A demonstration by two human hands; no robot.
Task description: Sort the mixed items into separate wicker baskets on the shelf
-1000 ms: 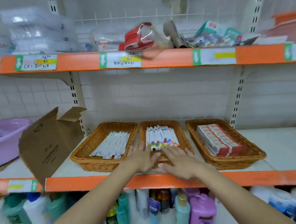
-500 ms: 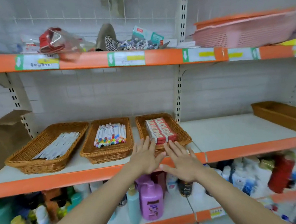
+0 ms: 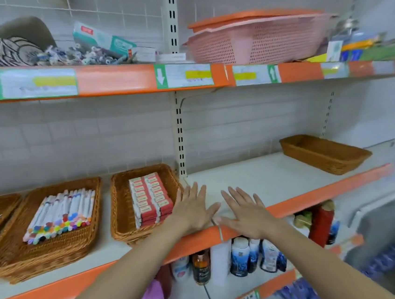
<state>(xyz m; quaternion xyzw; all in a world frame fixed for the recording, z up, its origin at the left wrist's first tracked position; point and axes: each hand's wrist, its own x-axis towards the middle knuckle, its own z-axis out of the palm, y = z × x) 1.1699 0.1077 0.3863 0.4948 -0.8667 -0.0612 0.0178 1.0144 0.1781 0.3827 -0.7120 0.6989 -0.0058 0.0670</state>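
Both hands are spread flat with straight fingers, grasping nothing: the left hand [image 3: 193, 210] hovers at the front of the white middle shelf [image 3: 256, 182] just beside the rectangular brown wicker basket of red-and-white boxes [image 3: 124, 205], and the right hand [image 3: 247, 211] lies close beside it over the shelf's orange front edge [image 3: 318, 196]. A second ago the same flat hands were in front of the wicker basket of white markers with coloured caps [image 3: 94, 223]; half a second ago they were before the boxes' basket. Now they have slid further right, onto bare shelf, and the view has swung with them, so the third filled basket [image 3: 0, 204] is only a sliver at the left edge. The sorted items lie where they lay, each kind in its own basket. An empty long wicker basket [image 3: 323, 152] stands well apart to the right. Judging from this, sorting of these three kinds looks finished, and the hands seem to be leaving them, perhaps towards the empty basket.
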